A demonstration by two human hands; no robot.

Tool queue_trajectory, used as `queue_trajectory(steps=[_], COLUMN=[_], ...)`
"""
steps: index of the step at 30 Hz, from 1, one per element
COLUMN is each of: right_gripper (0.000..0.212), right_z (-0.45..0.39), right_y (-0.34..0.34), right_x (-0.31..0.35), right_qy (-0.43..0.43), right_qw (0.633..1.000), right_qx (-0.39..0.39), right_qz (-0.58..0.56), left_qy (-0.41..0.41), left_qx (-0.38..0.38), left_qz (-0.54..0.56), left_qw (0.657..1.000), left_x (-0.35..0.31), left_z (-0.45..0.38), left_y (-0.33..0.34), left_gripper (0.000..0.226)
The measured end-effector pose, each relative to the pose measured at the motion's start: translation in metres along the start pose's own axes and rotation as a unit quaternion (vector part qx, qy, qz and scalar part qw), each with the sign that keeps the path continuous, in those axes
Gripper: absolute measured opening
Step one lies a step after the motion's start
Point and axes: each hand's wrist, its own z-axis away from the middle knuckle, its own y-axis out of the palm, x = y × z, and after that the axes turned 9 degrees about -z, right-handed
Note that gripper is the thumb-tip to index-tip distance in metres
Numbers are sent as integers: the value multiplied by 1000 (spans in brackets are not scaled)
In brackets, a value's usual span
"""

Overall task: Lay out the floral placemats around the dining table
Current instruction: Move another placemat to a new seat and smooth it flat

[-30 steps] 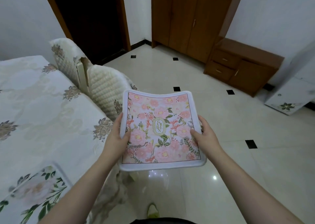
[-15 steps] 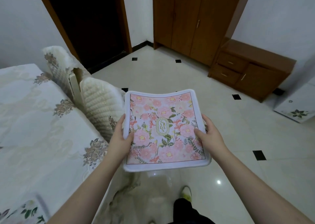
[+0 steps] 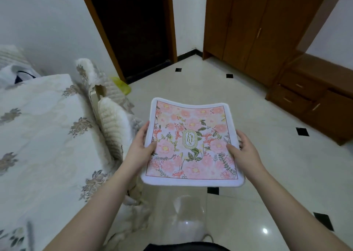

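Beside the table's right edge: a person stands on pale floor tiles (image 3: 257,174) set with small black squares, holding one placemat (image 3: 193,143) in both hands.
Placemat: pink floral print with a white border and a green oval badge reading "GARDEN"; held in the air, face up and slightly sagging, clear of the table (image 3: 42,136) and just beside it.
Left hand (image 3: 140,151): grip clasped on the placemat's left edge, thumb on top.
Right hand (image 3: 243,151): grip clasped on the placemat's right edge, thumb on top.
Table: draped in a cream cloth with grey-brown flower motifs; a padded chair back (image 3: 112,128) stands against its right edge.
Background: a dark doorway (image 3: 131,27) and wooden cabinets (image 3: 257,27) along the far wall.
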Motion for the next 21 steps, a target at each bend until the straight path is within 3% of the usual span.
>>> queue_trajectory(steps=[10, 21], right_gripper=[54, 53], right_z=[-64, -141], right_y=[10, 84], right_x=[13, 40], right_qy=[-9, -22], right_qw=[999, 994], right_qx=[50, 102], right_qz=[-13, 27], left_qy=[-44, -72], left_qx=[-44, -95], left_qz=[15, 101], left_qw=[998, 988], left_x=[-14, 12], left_z=[-26, -89], left_y=[1, -38], left_gripper=[76, 66])
